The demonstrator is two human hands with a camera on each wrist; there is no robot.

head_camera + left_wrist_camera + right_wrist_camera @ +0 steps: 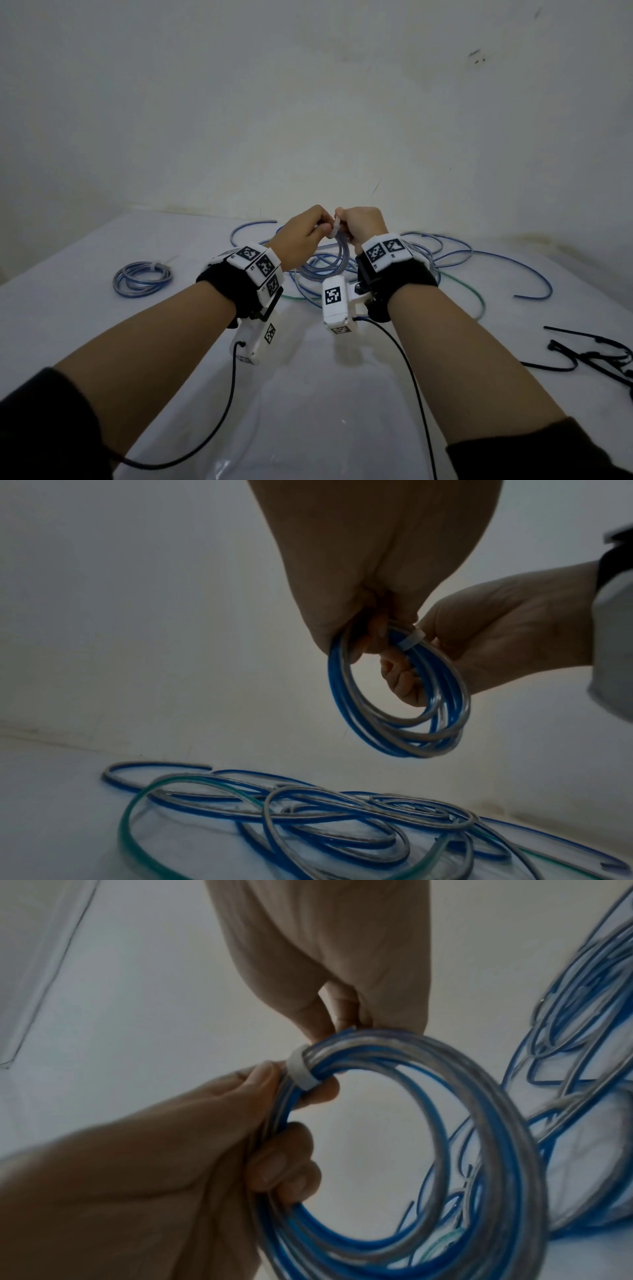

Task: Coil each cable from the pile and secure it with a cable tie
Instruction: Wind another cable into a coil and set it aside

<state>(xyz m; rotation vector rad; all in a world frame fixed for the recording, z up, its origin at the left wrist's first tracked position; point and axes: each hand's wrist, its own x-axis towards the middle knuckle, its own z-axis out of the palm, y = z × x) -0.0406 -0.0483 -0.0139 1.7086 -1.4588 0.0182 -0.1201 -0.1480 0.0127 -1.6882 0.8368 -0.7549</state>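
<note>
Both hands are up off the surface [102,308], meeting at the middle over the pile. The left hand [298,240] has its fingers curled round the top of a coil [400,696] of blue and clear cable, pinching the loops together. The right hand [363,224] is closed too, thumb and fingertips gripping the coil just beside the left, right at the white cable tie [303,1073] wrapped round the bundle. In the head view a white end of that tie sticks up between the two hands. The coil hangs down from both grips as a neat round ring, clear of the surface.

Below and beyond the hands lies the pile of loose cables [308,823], mostly blue and clear, one green cable [126,829] curving through it, strands trailing off to the far right. Over on the left of the surface sits a finished coil [142,278], blue and clear, already bound with a white tie whose tail points away to the far right. On the near right edge there is a scatter of black cable ties [596,356]. White wall [308,85] behind it all, a few dark marks on it
</note>
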